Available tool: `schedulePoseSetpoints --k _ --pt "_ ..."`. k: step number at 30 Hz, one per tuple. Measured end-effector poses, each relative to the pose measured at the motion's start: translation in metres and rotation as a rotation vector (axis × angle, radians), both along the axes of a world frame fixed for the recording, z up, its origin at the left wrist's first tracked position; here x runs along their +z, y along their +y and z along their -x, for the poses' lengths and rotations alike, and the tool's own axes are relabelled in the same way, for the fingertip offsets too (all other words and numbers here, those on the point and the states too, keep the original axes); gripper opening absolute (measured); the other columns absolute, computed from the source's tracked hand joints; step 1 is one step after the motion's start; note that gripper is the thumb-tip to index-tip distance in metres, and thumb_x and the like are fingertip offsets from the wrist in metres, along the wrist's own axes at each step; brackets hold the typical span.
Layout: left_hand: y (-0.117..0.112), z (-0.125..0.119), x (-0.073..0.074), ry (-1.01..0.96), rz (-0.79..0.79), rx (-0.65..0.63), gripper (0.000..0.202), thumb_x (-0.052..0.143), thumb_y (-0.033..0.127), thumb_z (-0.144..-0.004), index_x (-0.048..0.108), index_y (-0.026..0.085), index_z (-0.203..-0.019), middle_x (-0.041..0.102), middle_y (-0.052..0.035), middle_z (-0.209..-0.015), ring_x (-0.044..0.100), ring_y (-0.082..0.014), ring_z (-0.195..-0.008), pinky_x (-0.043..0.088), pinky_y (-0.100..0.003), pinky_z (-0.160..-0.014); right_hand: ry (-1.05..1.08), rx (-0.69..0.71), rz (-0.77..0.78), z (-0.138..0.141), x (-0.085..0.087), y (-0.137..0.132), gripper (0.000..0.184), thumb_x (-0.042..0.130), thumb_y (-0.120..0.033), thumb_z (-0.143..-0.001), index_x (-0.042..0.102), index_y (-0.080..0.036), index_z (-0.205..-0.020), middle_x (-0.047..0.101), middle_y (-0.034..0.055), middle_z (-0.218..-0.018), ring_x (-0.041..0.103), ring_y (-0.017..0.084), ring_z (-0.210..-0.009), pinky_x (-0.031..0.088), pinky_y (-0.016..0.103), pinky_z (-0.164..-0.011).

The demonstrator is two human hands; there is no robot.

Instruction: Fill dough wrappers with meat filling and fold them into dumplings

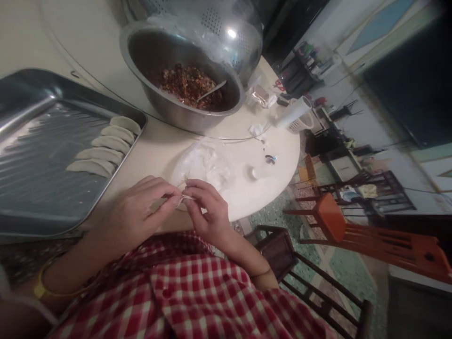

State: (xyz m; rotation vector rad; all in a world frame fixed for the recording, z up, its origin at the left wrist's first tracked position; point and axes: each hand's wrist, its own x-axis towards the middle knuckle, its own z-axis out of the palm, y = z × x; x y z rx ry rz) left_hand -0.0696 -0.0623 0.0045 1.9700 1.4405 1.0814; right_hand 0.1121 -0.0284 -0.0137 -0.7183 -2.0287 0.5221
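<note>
In front of my shirt, above the table's near edge, my left hand (144,207) and my right hand (210,212) meet fingertip to fingertip. Both pinch a thin, pale dumpling wrapper (186,198), seen nearly edge-on; whether filling is inside cannot be made out. Just beyond the fingers lies a crumpled clear plastic bag (208,162) with whitish contents. Left of my hands, several folded dumplings (95,167) line the right side of a metal tray (45,183). A steel bowl (192,123) behind holds dark reddish-brown chopped filling (181,84), with a spoon (213,89) stuck in it.
Behind the bowl leans a perforated metal colander (243,47). Toward the right of the round table (278,181) are a white basket (303,120), a paper roll (294,112) and small scraps. An orange chair (330,216) and a dark chair (277,252) stand beyond the edge.
</note>
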Motion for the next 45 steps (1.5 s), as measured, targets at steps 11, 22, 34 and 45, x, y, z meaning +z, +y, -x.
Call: schedulePoseSetpoints --k 11,22,34,45 --pt "-0.004 -0.003 -0.003 -0.122 0.18 0.067 0.021 0.056 0.046 -0.089 0.065 0.027 -0.091 0.071 0.0019 -0.089 0.065 -0.0162 -0.079 0.052 -0.026 -0.075 0.065 0.001 0.08 0.001 0.006 0.0 0.01 0.06 -0.023 -0.095 0.064 -0.022 -0.104 0.073 0.0093 -0.111 0.07 0.017 -0.11 0.063 0.031 -0.089" --pt "-0.007 -0.004 -0.012 -0.026 -0.075 0.123 0.013 0.058 0.038 -0.096 0.063 0.027 -0.103 0.07 0.0035 -0.089 0.065 -0.0132 -0.074 0.053 -0.023 -0.071 -0.018 0.068 0.187 -0.005 0.009 0.001 0.017 0.053 -0.02 -0.096 0.064 -0.024 -0.109 0.07 0.0091 -0.119 0.068 0.018 -0.114 0.063 0.034 -0.088" --pt "-0.006 -0.004 -0.007 0.121 -0.324 0.096 0.01 0.06 0.013 -0.093 0.058 0.023 -0.095 0.068 0.0033 -0.085 0.064 -0.0138 -0.079 0.051 -0.028 -0.074 -0.009 0.073 0.128 -0.003 0.014 0.001 0.024 0.053 -0.02 -0.096 0.061 -0.023 -0.119 0.07 0.01 -0.122 0.067 0.017 -0.118 0.065 0.03 -0.086" --pt "-0.004 -0.011 -0.006 0.079 -0.375 0.165 0.006 0.06 0.021 -0.093 0.061 0.026 -0.096 0.072 0.0006 -0.086 0.067 -0.0188 -0.079 0.052 -0.034 -0.075 0.031 0.06 0.145 -0.002 0.015 0.003 0.019 0.054 -0.02 -0.097 0.067 -0.021 -0.111 0.073 0.011 -0.118 0.071 0.017 -0.112 0.064 0.032 -0.092"
